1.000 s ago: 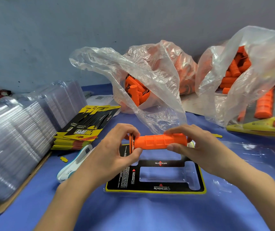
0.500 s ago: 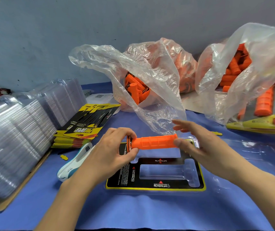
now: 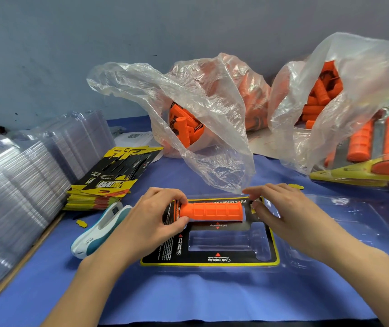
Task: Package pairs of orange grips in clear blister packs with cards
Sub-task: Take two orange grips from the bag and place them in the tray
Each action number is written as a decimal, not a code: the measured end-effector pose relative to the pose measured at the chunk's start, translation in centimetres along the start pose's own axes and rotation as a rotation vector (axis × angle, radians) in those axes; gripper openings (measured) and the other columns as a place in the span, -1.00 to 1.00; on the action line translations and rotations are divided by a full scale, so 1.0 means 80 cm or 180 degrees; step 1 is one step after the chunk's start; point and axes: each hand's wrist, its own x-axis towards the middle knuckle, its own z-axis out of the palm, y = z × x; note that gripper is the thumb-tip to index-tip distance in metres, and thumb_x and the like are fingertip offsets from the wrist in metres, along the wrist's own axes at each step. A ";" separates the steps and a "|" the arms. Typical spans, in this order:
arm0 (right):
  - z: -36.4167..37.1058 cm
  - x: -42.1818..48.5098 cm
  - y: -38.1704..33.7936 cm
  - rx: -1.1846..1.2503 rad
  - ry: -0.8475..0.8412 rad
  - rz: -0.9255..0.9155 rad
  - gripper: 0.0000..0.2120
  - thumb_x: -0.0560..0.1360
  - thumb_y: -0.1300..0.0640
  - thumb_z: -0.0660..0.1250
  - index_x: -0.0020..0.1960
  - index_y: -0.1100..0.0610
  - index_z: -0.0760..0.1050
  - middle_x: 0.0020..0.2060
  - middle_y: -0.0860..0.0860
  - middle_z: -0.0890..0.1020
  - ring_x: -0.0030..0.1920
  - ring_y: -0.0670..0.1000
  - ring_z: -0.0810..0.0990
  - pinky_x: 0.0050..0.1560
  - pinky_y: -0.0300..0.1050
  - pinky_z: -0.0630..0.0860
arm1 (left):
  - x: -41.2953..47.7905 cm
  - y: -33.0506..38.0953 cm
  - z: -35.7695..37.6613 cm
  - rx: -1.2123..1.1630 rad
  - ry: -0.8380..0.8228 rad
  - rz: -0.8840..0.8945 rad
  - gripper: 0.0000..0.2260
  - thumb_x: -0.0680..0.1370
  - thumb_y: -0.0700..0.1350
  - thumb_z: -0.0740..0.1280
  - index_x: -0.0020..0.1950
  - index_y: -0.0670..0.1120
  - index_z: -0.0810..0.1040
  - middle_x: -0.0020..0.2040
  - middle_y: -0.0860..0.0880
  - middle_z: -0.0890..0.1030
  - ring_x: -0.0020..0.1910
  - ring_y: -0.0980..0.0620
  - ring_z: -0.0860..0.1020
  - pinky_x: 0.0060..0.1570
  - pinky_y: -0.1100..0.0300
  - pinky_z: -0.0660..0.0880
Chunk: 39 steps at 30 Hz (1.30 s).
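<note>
The orange grip (image 3: 211,211) has come down from where both hands held it a second ago, clear of the pack. It now lies lengthwise in the far cavity of the clear blister pack (image 3: 330,234), framed by the black and yellow card (image 3: 209,261), towards the middle of the tabletop's front edge. The left hand (image 3: 151,218) still pinches the grip's flanged end between curled fingers and thumb. The right hand (image 3: 281,208) has let go of the other end; its fingers are loosely extended just beside that end, and whether the thumb touches it cannot be told. The near cavity (image 3: 222,241) is empty, so this pack appears to be half filled: a second grip is needed, probably from one of the open plastic bags (image 3: 184,128) along the back edge. The freed right hand looks best placed to fetch it. A stack of cards (image 3: 111,182) and a stapler (image 3: 99,230) lie to the left, and finished packs (image 3: 377,149) sit at the right edge.
</note>
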 end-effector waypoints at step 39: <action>-0.018 -0.015 -0.010 -0.0036 0.0358 0.0068 -0.73 0.61 0.13 0.27 0.28 -0.04 0.54 0.04 -0.12 0.63 0.09 0.06 0.55 0.13 0.00 0.42 | -0.019 -0.012 0.005 -0.0048 0.0163 -0.0444 -0.51 0.59 0.37 -0.04 0.43 0.22 0.31 0.32 0.31 0.39 0.33 0.34 0.29 0.32 0.21 0.28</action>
